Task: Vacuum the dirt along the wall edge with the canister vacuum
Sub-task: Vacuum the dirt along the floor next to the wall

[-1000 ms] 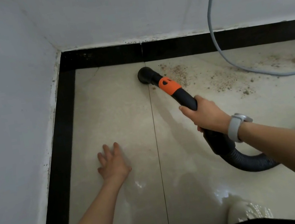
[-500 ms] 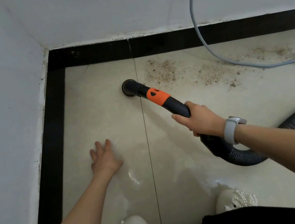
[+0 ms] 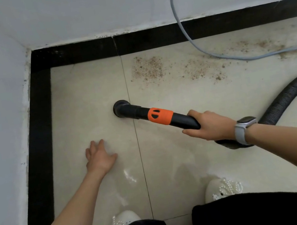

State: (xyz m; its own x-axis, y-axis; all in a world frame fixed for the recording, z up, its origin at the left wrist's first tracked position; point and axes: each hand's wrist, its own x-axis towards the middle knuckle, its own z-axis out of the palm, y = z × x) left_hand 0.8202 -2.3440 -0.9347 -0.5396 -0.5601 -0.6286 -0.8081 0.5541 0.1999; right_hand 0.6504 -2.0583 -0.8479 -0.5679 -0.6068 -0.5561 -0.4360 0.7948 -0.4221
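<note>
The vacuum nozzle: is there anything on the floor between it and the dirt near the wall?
Nothing visible blocks it. Bare tile lies between the nozzle and the nearest dirt. The grey cable crosses only the patches farther right. The right hand grips the wand.

We lose the ribbed hose (image 3: pixel 286 97) at the right edge, past the right hand (image 3: pixel 212 126), so no canister shows. The grey cable (image 3: pixel 185 33) above the hose leaves top and right.
</note>
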